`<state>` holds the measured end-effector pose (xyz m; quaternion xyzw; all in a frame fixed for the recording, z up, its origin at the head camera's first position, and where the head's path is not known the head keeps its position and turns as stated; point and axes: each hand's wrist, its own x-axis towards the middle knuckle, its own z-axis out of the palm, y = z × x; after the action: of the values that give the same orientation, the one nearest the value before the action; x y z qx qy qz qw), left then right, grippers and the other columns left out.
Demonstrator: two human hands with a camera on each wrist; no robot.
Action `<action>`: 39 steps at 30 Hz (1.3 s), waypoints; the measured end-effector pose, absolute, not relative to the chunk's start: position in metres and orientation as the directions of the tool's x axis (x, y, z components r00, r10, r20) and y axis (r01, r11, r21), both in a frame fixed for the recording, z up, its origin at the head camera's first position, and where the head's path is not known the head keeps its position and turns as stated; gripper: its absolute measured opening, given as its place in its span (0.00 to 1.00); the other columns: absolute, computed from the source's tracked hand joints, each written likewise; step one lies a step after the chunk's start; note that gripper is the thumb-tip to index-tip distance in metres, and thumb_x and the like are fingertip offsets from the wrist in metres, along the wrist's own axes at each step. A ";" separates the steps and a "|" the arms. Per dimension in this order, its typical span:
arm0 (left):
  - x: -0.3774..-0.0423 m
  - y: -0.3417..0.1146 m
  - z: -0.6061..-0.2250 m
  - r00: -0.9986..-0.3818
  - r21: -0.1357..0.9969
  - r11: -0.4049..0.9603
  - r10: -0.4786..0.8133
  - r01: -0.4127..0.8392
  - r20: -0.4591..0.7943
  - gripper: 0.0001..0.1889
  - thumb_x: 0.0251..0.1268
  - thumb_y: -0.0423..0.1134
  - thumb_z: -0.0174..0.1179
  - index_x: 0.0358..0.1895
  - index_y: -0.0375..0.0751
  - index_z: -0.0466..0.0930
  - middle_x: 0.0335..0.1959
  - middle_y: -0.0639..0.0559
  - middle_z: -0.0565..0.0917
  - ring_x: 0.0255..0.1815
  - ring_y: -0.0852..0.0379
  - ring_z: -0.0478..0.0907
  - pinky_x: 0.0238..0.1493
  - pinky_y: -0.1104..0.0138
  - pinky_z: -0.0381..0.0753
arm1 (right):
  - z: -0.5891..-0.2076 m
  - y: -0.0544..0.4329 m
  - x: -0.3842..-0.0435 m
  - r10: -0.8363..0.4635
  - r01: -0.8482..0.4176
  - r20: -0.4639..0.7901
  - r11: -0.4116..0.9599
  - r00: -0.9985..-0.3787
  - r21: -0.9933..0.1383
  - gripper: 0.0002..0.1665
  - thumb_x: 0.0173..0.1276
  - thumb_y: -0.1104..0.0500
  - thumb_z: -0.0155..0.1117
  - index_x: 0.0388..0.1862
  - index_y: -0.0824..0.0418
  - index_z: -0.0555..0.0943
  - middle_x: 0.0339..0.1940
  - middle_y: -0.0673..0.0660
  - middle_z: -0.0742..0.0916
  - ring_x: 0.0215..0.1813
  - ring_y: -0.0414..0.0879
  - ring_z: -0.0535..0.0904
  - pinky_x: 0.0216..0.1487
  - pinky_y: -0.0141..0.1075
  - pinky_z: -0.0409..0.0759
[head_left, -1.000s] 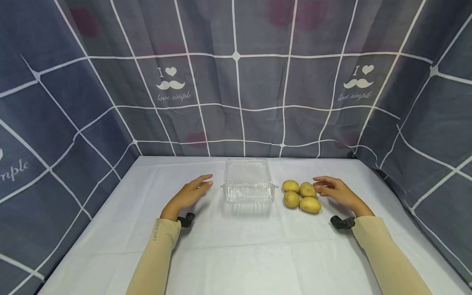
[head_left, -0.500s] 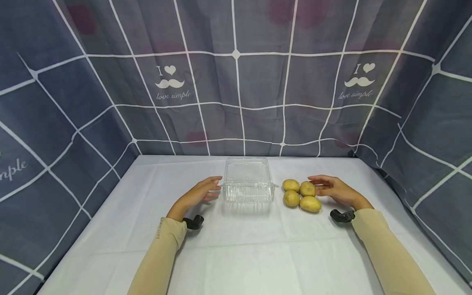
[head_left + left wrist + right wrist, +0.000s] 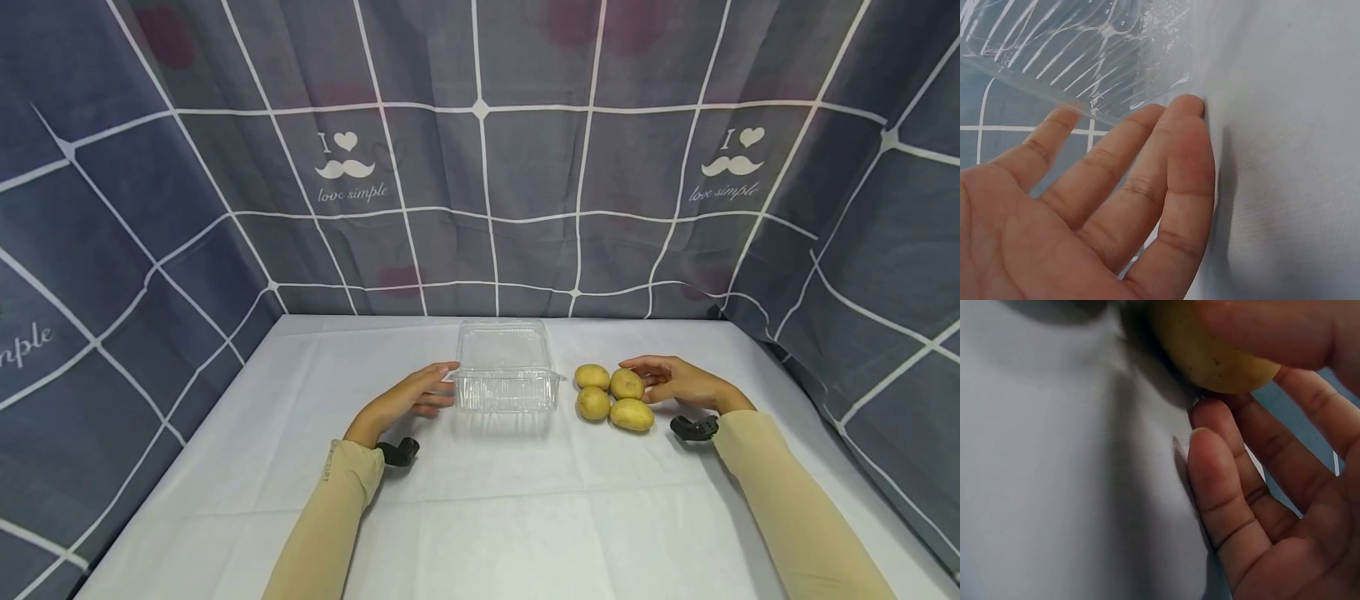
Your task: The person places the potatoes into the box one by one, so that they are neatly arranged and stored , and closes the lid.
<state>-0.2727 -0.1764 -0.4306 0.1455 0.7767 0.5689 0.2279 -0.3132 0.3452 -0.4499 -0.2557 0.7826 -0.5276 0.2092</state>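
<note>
A clear plastic clamshell box (image 3: 506,392) stands with its lid raised at the back. My left hand (image 3: 411,395) is at the box's left side, fingers extended. In the left wrist view, the fingertips reach the edge of the box (image 3: 1104,59). To the right of the box lie several yellow potatoes in a tight cluster. My right hand (image 3: 688,387) has thumb and fingers around the back-right potato (image 3: 626,384). The right wrist view shows the thumb over this potato (image 3: 1216,359) and fingers at its far side. The other three potatoes (image 3: 593,403) lie beside it.
A white cloth (image 3: 525,517) covers the table. Dark checked curtains (image 3: 525,183) enclose the back and both sides. A black wrist device (image 3: 399,452) sits on the left wrist and another such device (image 3: 694,428) on the right.
The left hand has moved right, up to the side of the box. The right hand has moved slightly left and its fingers have come around the back-right potato. Box and potatoes stay in place.
</note>
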 end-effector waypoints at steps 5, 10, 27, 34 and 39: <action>-0.273 -0.175 -0.432 -0.849 0.954 0.295 0.490 -0.048 -0.194 0.35 0.90 0.59 0.41 0.88 0.43 0.57 0.81 0.27 0.67 0.77 0.34 0.73 0.71 0.47 0.79 | -0.450 0.345 -0.316 -0.634 -0.182 -0.069 0.322 -0.771 -0.929 0.36 0.70 0.69 0.72 0.75 0.51 0.80 0.64 0.46 0.84 0.61 0.38 0.82 0.62 0.29 0.80; -0.275 -0.172 -0.433 -0.846 0.951 0.304 0.492 -0.056 -0.207 0.36 0.89 0.61 0.41 0.88 0.44 0.58 0.81 0.28 0.66 0.77 0.34 0.73 0.71 0.48 0.79 | -0.449 0.343 -0.317 -0.649 -0.207 -0.059 0.326 -0.759 -0.922 0.38 0.69 0.69 0.73 0.77 0.58 0.78 0.65 0.48 0.84 0.60 0.39 0.83 0.62 0.29 0.80; -0.279 -0.167 -0.434 -0.839 0.935 0.350 0.488 -0.064 -0.240 0.38 0.87 0.61 0.41 0.88 0.43 0.56 0.84 0.29 0.59 0.79 0.34 0.71 0.68 0.50 0.82 | -0.446 0.340 -0.317 -0.622 -0.203 -0.077 0.366 -0.779 -0.908 0.38 0.65 0.70 0.77 0.75 0.65 0.78 0.70 0.70 0.81 0.59 0.43 0.83 0.62 0.30 0.80; -0.277 -0.169 -0.435 -0.829 0.945 0.324 0.512 -0.053 -0.222 0.37 0.87 0.58 0.45 0.88 0.43 0.55 0.88 0.34 0.53 0.79 0.34 0.69 0.68 0.51 0.82 | -0.449 0.342 -0.318 -0.608 -0.224 -0.047 0.362 -0.793 -0.905 0.37 0.65 0.70 0.77 0.74 0.69 0.77 0.65 0.61 0.85 0.57 0.40 0.83 0.61 0.29 0.81; -0.277 -0.172 -0.436 -0.817 0.950 0.306 0.530 -0.065 -0.226 0.37 0.86 0.57 0.46 0.89 0.44 0.54 0.88 0.35 0.52 0.80 0.33 0.68 0.68 0.51 0.82 | -0.450 0.343 -0.318 -0.590 -0.224 -0.031 0.353 -0.807 -0.908 0.37 0.66 0.70 0.78 0.72 0.73 0.76 0.61 0.52 0.87 0.55 0.38 0.84 0.58 0.29 0.82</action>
<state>-0.2769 -0.1719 -0.4361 0.1523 0.7647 0.5691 0.2613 -0.3180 0.3426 -0.4498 -0.2536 0.8026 -0.5090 0.1800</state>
